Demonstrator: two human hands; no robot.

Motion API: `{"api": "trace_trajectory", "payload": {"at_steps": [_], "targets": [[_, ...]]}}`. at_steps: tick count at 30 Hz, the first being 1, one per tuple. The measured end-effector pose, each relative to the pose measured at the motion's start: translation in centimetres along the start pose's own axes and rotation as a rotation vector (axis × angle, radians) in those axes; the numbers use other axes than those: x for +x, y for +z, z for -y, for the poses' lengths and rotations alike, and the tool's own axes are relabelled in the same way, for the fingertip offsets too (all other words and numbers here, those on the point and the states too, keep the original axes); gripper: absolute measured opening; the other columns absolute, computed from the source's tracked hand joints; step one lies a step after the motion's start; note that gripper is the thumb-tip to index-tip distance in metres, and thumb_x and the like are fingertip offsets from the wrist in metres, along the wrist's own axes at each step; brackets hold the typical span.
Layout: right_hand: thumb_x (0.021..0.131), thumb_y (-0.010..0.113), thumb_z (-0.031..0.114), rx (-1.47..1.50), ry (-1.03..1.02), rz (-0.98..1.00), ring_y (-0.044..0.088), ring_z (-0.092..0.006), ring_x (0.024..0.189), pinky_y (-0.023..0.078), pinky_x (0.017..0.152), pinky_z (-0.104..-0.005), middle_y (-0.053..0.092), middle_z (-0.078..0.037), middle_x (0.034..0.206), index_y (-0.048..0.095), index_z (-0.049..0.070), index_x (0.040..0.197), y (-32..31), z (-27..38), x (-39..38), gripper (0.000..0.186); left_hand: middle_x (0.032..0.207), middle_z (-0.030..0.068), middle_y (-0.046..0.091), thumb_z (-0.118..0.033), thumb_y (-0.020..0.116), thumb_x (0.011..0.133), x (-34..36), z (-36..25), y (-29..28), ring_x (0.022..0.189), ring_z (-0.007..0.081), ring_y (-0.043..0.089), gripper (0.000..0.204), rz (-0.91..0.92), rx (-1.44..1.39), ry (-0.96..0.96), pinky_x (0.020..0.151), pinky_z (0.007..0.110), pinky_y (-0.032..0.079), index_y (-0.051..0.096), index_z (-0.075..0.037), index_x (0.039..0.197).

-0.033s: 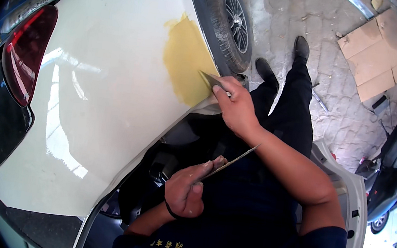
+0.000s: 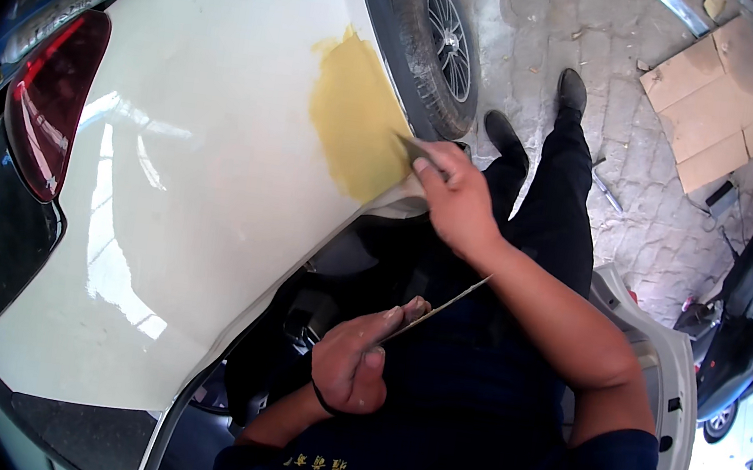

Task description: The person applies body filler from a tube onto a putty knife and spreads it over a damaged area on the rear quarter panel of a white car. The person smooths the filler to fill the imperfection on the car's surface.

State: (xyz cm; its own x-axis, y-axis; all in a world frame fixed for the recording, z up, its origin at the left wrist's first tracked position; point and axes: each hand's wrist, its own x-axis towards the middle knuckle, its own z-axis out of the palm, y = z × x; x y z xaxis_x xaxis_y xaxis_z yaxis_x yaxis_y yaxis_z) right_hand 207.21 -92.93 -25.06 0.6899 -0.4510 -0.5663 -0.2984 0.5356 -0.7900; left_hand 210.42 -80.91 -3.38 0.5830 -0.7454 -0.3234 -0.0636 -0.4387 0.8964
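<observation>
On the white car body panel (image 2: 204, 174) is a patch of yellow body filler (image 2: 354, 118), spread just behind the wheel arch. My right hand (image 2: 465, 211) is closed around a putty knife (image 2: 418, 152). Its dark blade lies at the patch's right edge; whether it touches the filler is hard to tell. Closer to my body, my left hand (image 2: 350, 360) grips a thin flat board (image 2: 443, 307), seen nearly edge-on. Smudges mark the left fingers, and that hand stays apart from the car panel.
A red tail light (image 2: 56, 103) is at the left, and a wheel (image 2: 445, 40) stands beyond the filler. An open white car door (image 2: 655, 357) is behind my right arm. Flattened cardboard (image 2: 718, 99) lies on the paved floor, with a motorcycle (image 2: 731, 358) at far right.
My right hand has shifted slightly right with the putty knife, its blade drawing toward the patch's edge. The left hand and the board have barely moved.
</observation>
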Motion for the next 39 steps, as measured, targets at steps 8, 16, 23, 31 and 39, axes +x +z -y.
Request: {"api": "trace_trajectory", "payload": {"at_steps": [8,16,23,31,39], "targets": [[0.1,0.061,0.014,0.223,0.167,-0.021,0.069,-0.0319,0.101,0.051,0.092,-0.0385,0.072,-0.023,0.11,0.071,-0.006,0.122,0.3,-0.6,6.1,0.031,0.122,0.0354,0.069,-0.008,0.043,0.107,0.2,-0.1,-0.3,0.115,0.0446,0.072,0.039,-0.001,0.031,0.007,0.102,0.049,0.056,0.056,0.018,0.134],[0.099,0.062,0.014,0.166,0.177,-0.087,0.069,-0.0342,0.102,0.051,0.091,-0.0388,0.07,-0.025,0.11,0.072,-0.005,0.122,2.7,0.7,7.4,0.032,0.12,0.0366,0.068,-0.01,0.044,0.109,-0.3,0.4,-0.7,0.116,0.0488,0.069,0.042,-0.025,-0.042,-0.001,0.105,0.057,0.054,0.053,0.02,0.136],[0.1,0.062,0.015,-0.092,0.021,-0.039,0.066,-0.0343,0.108,0.05,0.096,-0.0376,0.066,-0.018,0.112,0.072,-0.001,0.128,3.6,3.8,3.8,0.033,0.126,0.0331,0.07,-0.006,0.043,0.106,0.8,0.2,-0.7,0.118,0.0416,0.072,0.039,-0.019,-0.053,-0.017,0.102,0.044,0.057,0.057,0.015,0.134],[0.103,0.06,0.013,0.263,0.258,-0.064,0.066,-0.0128,0.08,0.053,0.076,-0.0305,0.075,-0.01,0.094,0.07,-0.008,0.12,0.5,4.8,7.8,0.028,0.125,0.0329,0.07,-0.004,0.042,0.104,1.4,-0.1,-1.2,0.115,0.0431,0.073,0.039,-0.016,-0.015,0.028,0.1,0.045,0.058,0.057,0.016,0.133],[0.102,0.061,0.014,0.189,0.308,-0.083,0.066,-0.0167,0.076,0.054,0.073,-0.0342,0.074,-0.014,0.09,0.071,-0.008,0.117,2.2,4.3,10.1,0.029,0.125,0.0328,0.07,-0.004,0.042,0.104,1.4,-0.3,-1.0,0.115,0.042,0.073,0.038,-0.026,-0.024,0.008,0.101,0.045,0.058,0.058,0.016,0.133]]}}
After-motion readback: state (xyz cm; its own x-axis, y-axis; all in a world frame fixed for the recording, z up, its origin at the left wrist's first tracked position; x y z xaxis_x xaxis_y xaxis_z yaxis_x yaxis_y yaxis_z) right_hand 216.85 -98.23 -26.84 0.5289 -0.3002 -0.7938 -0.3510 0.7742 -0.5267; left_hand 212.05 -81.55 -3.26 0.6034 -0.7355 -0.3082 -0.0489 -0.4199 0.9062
